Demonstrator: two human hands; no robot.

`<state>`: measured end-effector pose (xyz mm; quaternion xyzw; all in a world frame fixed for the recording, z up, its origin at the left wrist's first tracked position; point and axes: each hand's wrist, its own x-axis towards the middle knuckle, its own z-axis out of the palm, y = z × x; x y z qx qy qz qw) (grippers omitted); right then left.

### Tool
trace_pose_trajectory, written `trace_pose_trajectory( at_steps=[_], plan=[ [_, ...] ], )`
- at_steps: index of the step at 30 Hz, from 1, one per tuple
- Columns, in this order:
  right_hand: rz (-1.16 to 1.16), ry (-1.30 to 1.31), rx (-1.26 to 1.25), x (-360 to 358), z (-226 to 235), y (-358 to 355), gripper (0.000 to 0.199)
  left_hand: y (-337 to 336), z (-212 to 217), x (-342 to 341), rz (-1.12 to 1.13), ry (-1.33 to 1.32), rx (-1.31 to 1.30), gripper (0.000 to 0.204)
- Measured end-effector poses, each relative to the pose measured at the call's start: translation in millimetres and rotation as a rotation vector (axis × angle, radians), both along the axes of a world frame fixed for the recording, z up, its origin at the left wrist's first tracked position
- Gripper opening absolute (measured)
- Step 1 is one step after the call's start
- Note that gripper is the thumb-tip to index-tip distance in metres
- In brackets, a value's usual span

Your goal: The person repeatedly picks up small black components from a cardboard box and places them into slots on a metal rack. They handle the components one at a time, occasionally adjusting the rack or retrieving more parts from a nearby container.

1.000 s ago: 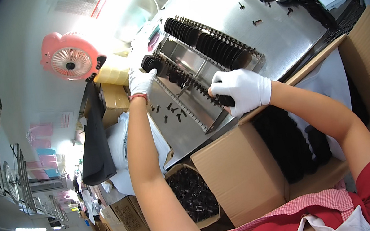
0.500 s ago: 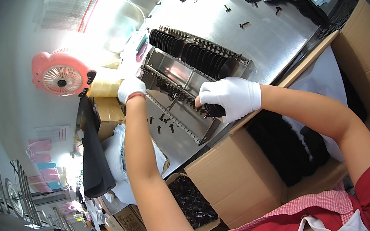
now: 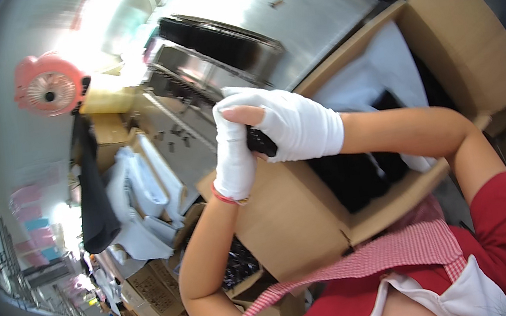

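Two hands at once: grips one black bundle with the right hand, fingers curled round it and thumb laid across the top, and sets the left hand upright against it. Cannot tell the grip of the left fingertips, hidden behind the right ones. Could let the bundle slide out just below the right fingers, through too slack or uneven a squeeze; could also bend its edges, through too hard a press. Might knock the metal rack, just beyond the fingers, through a careless swing of the knuckles. By count: one bundle between the hands, its layers too blurred to number; one rack, with one dark row past counting; several small black clips left of the fingers, too smeared for a sure figure; one large open carton below the fingers; one pink fan well to their left.
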<state>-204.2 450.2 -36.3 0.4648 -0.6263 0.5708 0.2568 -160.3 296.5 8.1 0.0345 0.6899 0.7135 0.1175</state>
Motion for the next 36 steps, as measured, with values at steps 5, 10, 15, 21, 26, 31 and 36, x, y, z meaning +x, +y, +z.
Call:
trace_pose_trajectory(
  at_steps=[5,10,15,21,26,31,36],
  plan=[
    [-0.042,-0.235,0.410,37,4,84,0.111,61,-18,17,-0.039,-0.442,0.357,0.048],
    [-0.257,-0.718,0.861,40,-39,179,0.084,96,-44,10,-0.274,-0.665,-0.054,0.028],
    [-0.334,-0.984,1.176,47,-80,182,0.060,134,-93,-2,-0.650,-0.274,-0.643,0.040],
    [-0.366,-1.215,0.982,39,-93,218,0.045,172,-127,-25,-0.807,-0.252,-0.866,0.049],
    [-0.278,-1.296,0.867,37,-113,223,0.029,175,-176,-23,-0.815,-0.194,-0.798,0.062],
    [-0.279,-1.289,0.876,38,-116,229,0.030,182,-158,-22,-0.787,-0.383,-0.684,0.061],
    [-0.371,-1.067,0.946,39,-76,223,0.031,152,-162,-17,-0.662,-0.336,-0.634,0.052]
  ],
)
